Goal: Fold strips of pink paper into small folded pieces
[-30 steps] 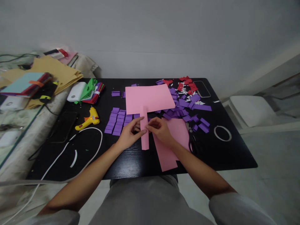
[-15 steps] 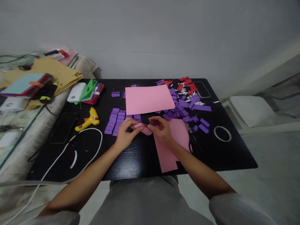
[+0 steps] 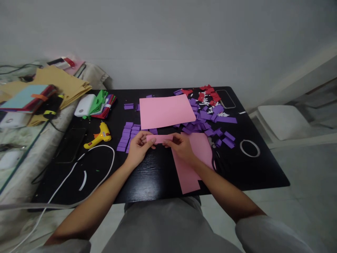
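Between my two hands a small strip of pink paper (image 3: 160, 139) is stretched level above the table. My left hand (image 3: 139, 146) pinches its left end, thumb in front and fingers behind. The right end is gripped the same way by my right hand (image 3: 181, 144). Just behind lies a large pink sheet (image 3: 167, 112). Under my right wrist is another pink sheet (image 3: 185, 175) with a piece cut from its edge. Dark-handled scissors (image 3: 214, 158) lie along that sheet's right side, partly hidden. Rows of folded purple paper pieces (image 3: 125, 137) sit left of my left hand.
On the black table (image 3: 137, 186), loose purple pieces (image 3: 205, 117) and red scraps (image 3: 210, 93) are heaped at the right, near a ring (image 3: 250, 148). A yellow glue gun (image 3: 101, 135), its white cord (image 3: 113, 163) and a dark phone (image 3: 70, 146) lie left.
The pink strip, folded and angled before, is now held flat and straight between both hands. My left hand has shifted slightly left.
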Tool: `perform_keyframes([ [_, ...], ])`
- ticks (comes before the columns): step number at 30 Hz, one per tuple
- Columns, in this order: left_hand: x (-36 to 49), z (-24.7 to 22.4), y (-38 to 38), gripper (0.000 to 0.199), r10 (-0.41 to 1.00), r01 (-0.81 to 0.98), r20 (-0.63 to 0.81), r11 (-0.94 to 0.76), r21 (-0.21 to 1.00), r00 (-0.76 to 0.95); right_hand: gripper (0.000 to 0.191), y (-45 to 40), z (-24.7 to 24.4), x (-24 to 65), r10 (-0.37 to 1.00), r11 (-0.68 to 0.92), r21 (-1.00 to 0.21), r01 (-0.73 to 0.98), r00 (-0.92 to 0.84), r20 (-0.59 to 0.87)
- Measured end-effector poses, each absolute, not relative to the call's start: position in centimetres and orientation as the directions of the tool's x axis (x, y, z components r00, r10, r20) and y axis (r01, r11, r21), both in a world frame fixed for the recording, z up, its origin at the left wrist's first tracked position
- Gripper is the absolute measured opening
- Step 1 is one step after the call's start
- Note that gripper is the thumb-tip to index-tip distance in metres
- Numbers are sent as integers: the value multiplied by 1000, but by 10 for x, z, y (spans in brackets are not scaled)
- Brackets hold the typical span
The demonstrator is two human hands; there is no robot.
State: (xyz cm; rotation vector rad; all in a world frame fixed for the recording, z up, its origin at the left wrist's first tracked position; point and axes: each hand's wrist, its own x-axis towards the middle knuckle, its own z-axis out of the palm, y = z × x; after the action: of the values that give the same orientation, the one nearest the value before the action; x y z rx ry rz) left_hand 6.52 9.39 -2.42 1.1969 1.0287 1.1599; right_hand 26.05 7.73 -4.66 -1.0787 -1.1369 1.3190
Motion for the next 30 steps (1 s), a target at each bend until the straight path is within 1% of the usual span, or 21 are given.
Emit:
perform_keyframes([
  [5,64,-24,94,35,993,-13,13,-12,1000,115,30,77,-45,260,999,-35,-986,-164,-39,-29],
  [11,64,-22,95,29,995,49,-12,7,999,104,30,78,-41,259,999,-18,-974,-226,45,-29],
  [17,64,-20,95,26,994,52,-18,13,999,110,34,79,-40,260,996,-66,-961,-270,45,-81],
  [30,63,-24,97,34,995,26,-33,30,999,98,34,79,-40,260,995,-62,-963,-262,57,-79],
])
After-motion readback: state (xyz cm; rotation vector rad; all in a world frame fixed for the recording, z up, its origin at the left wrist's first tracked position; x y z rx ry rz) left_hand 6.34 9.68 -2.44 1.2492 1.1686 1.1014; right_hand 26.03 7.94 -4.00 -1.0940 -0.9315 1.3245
